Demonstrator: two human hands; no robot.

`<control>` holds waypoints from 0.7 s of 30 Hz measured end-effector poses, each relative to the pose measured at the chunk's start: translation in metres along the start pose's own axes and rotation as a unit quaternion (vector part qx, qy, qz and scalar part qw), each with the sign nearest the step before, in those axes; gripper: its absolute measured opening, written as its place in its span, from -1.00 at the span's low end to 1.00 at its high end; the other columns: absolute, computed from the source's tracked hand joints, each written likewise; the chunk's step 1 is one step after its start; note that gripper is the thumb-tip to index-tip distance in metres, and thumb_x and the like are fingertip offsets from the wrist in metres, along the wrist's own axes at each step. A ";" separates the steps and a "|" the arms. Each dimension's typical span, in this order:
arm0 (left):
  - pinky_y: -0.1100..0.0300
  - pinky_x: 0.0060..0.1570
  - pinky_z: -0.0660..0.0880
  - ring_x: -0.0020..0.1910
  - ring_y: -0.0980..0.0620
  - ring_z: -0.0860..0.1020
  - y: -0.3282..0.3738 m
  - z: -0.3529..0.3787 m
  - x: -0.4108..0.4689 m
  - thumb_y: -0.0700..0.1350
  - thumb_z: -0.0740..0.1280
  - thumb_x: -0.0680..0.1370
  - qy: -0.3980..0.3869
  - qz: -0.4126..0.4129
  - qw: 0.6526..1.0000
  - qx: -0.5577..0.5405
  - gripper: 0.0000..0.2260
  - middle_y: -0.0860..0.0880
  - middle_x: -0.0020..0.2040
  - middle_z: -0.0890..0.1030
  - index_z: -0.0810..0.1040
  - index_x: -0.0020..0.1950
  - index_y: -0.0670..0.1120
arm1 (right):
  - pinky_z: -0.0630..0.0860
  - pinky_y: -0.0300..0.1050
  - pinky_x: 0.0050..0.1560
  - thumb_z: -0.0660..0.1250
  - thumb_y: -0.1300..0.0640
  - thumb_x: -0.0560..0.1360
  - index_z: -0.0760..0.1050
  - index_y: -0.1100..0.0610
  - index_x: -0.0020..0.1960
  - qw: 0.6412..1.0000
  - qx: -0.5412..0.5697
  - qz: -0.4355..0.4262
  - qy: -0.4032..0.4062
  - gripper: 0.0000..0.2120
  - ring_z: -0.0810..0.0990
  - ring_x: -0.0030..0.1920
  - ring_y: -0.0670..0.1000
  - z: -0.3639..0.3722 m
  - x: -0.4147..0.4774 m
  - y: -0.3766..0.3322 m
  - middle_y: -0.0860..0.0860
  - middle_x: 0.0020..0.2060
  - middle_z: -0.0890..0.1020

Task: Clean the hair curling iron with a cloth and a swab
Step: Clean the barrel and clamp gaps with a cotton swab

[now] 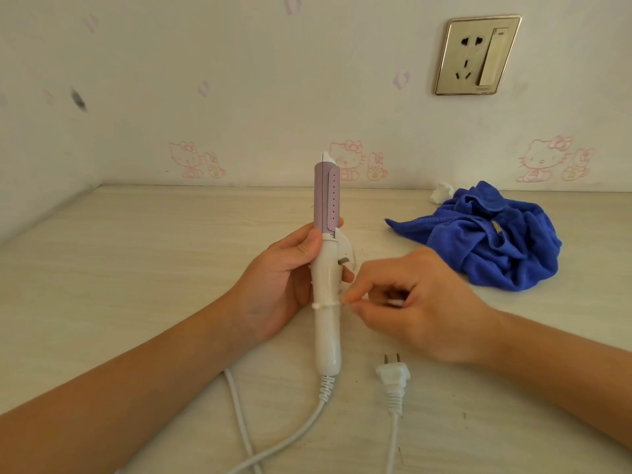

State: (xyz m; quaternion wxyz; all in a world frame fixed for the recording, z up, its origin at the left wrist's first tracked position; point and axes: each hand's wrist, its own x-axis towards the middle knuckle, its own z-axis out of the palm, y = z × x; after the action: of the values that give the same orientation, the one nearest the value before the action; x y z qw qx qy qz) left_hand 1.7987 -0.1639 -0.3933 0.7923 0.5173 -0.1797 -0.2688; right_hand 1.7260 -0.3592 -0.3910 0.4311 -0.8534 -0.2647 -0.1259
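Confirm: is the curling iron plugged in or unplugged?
Unplugged. Its plug lies on the table, prongs bare, and the wall socket is empty. The left hand holds the curling iron upright.

No text, brand or number could be read; the wall socket bore only a blurred mark.

The table in front of me is pale with a faint wood grain, and it runs back to meet a wall papered in white with small pink cartoon cats along the bottom. High on my right a gold-framed socket plate with a switch sits on that wall. A small crumpled white wad lies at the table's back edge.
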 end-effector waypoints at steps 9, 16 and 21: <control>0.02 -0.31 0.64 -0.26 -0.06 0.66 -0.003 0.003 -0.001 -0.03 0.31 0.60 0.004 0.016 0.999 0.028 -0.63 -0.10 -0.13 0.66 0.50 0.36 -0.17 | 0.36 -0.21 -0.42 0.42 0.13 0.54 0.69 0.05 -0.08 0.998 -0.049 -0.014 0.037 -0.93 0.40 -0.51 -0.03 0.000 0.002 0.000 -0.04 -0.51 0.50; 0.04 -0.35 0.61 -0.26 -0.16 0.65 -0.004 0.001 0.000 -0.04 0.35 0.56 0.021 0.014 0.998 0.054 -0.56 -0.25 -0.10 0.55 0.46 0.37 -0.22 | 0.36 -0.34 -0.34 0.45 0.22 0.53 0.68 0.09 -0.12 0.995 -0.060 0.015 0.075 -0.92 0.40 -0.49 -0.09 -0.021 0.012 0.009 -0.02 -0.50 0.49; 0.03 -0.36 0.62 -0.27 -0.16 0.64 -0.004 0.001 0.000 -0.04 0.35 0.55 0.021 0.013 0.998 0.053 -0.57 -0.25 -0.10 0.57 0.47 0.37 -0.21 | 0.37 -0.36 -0.33 0.47 0.30 0.51 0.68 0.12 -0.15 0.996 -0.045 0.017 0.080 -0.88 0.39 -0.50 -0.12 -0.025 0.014 0.011 -0.03 -0.53 0.48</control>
State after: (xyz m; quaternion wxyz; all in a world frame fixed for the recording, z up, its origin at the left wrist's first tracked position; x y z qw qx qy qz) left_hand 1.7971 -0.1663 -0.3966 0.7708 0.5615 -0.1840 -0.2381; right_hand 1.7437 -0.3797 -0.3774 0.4142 -0.8634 -0.2093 -0.1980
